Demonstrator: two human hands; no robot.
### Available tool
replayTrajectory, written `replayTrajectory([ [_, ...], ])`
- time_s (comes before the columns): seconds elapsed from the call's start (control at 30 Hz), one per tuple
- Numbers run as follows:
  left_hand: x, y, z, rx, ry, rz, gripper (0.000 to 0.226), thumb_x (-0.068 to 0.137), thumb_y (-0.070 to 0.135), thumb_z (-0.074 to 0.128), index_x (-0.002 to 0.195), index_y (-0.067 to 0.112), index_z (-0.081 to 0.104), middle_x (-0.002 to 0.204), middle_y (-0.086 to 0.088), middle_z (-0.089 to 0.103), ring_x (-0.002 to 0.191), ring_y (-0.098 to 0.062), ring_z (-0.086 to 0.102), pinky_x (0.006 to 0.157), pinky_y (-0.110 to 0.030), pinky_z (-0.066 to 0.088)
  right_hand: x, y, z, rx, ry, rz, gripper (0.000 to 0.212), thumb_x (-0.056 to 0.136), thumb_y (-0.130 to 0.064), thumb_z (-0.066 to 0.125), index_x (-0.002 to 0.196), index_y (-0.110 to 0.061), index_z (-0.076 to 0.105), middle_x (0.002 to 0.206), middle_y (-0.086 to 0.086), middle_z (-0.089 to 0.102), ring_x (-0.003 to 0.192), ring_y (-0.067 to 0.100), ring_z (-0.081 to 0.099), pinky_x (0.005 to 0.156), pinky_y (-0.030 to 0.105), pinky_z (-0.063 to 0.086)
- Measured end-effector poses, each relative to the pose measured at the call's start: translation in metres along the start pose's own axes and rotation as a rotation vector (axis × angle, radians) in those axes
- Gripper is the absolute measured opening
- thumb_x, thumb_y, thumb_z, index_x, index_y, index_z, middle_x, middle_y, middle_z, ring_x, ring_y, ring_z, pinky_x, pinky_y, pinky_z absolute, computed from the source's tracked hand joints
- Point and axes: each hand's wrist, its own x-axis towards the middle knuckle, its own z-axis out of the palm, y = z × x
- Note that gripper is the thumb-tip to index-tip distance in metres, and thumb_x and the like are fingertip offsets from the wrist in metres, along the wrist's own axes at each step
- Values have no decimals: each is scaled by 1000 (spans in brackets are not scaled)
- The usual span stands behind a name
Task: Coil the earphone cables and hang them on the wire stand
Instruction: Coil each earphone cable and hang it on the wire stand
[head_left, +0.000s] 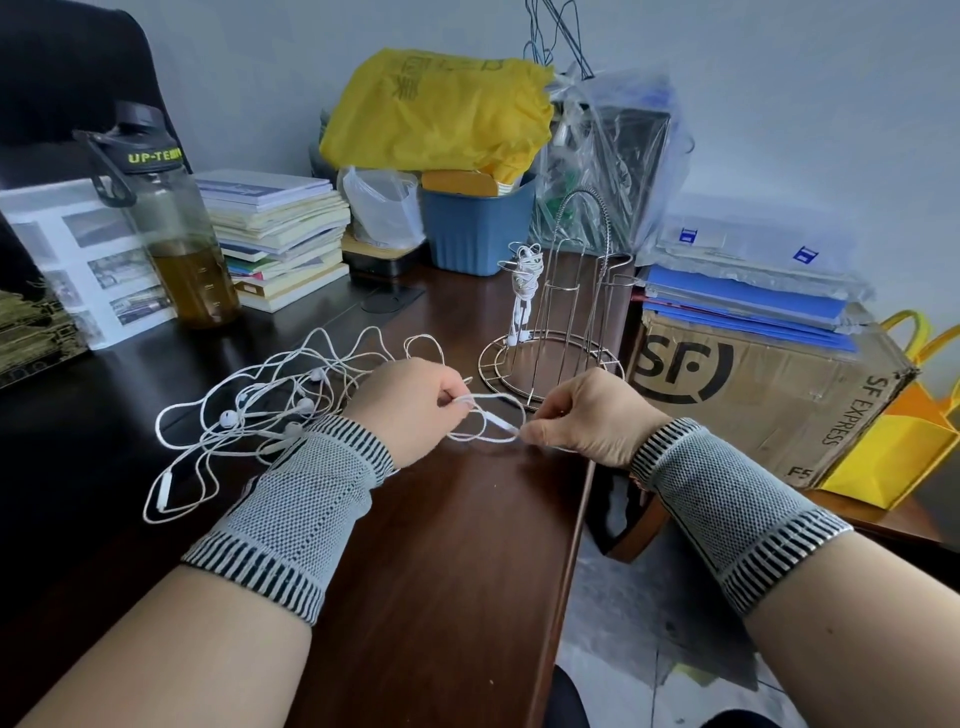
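White cable (488, 421) pinched between left hand (415, 405) and right hand (592, 415) (fingertips hidden).
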Motion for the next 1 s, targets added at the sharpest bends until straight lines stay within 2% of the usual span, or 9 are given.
replayTrajectory([
  [0.13, 1, -2, -6, -243, 163, -10, 15, 91, 27, 63, 79, 32, 68, 79, 10, 71, 78, -6, 64, 76, -26, 50, -2, -1, -1, -117, -18, 35, 11, 77, -33, 76, 72, -23, 72, 69, -7, 66, 64, 3, 57, 64, 16, 49],
  [0.2, 1, -1, -9, -324, 165, 9, 16, 92, 21, 63, 83, 31, 71, 78, 14, 69, 70, 3, 60, 69, -17, 48, -1, -2, 0, -163, 11, 40, 12, 81, -32, 72, 76, -21, 73, 72, -5, 67, 68, 7, 59, 68, 19, 50],
  [0.27, 0, -2, -12, -336, 107, 57, 25, 90, 13, 62, 82, 34, 72, 86, 15, 68, 70, 5, 59, 66, -8, 43, 1, -2, 2, -149, 82, 55, 16, 85, -31, 68, 74, -20, 71, 68, -4, 66, 66, 11, 60, 64, 21, 48],
  [0.33, 0, -2, -14, -298, -2, 135, 36, 87, 4, 61, 78, 38, 71, 100, 14, 68, 85, 7, 58, 78, -2, 39, 4, 0, 1, -28, 216, 65, 22, 87, -31, 67, 66, -21, 65, 59, -7, 57, 56, 9, 52, 54, 21, 41],
  [0.43, -2, 0, -13, -326, -128, 179, 28, 85, 8, 60, 80, 30, 76, 103, 12, 68, 77, 14, 55, 70, 0, 35, 4, -1, -4, 275, 391, 13, 25, 87, -26, 68, 64, -20, 64, 53, -7, 54, 46, 6, 44, 49, 19, 39],
  [0.6, 2, 0, -17, -592, 236, 19, 18, 86, 24, 63, 74, 22, 76, 73, 5, 71, 67, -5, 60, 65, -23, 46, 2, -11, -12, 733, 501, -73, 17, 85, -15, 71, 69, -13, 67, 41, -14, 47, 39, 1, 36, 43, 16, 32],
  [0.73, 5, -3, -18, -461, 359, -122, 14, 90, 16, 60, 86, 21, 73, 79, 9, 69, 71, -3, 61, 62, -16, 43, 2, -21, -16, 984, 495, -90, 16, 85, -9, 70, 69, -12, 65, 40, -10, 41, 37, 6, 31, 45, 21, 27],
  [0.87, 3, 0, -17, -446, 269, -115, 5, 84, 28, 69, 84, 24, 71, 80, 13, 68, 78, 0, 62, 66, -9, 42, 1, -28, -19, 1093, 486, -69, 21, 86, -8, 67, 67, -14, 61, 38, -12, 40, 36, 5, 29, 46, 20, 28],
  [1.0, 1, -2, -10, -278, -1, -55, 16, 76, 39, 76, 83, 27, 69, 82, 14, 69, 80, -1, 63, 79, -23, 52, 3, -27, -21, 1157, 508, -38, 23, 84, -8, 68, 63, -15, 63, 42, -6, 45, 43, 10, 34, 50, 21, 32],
])
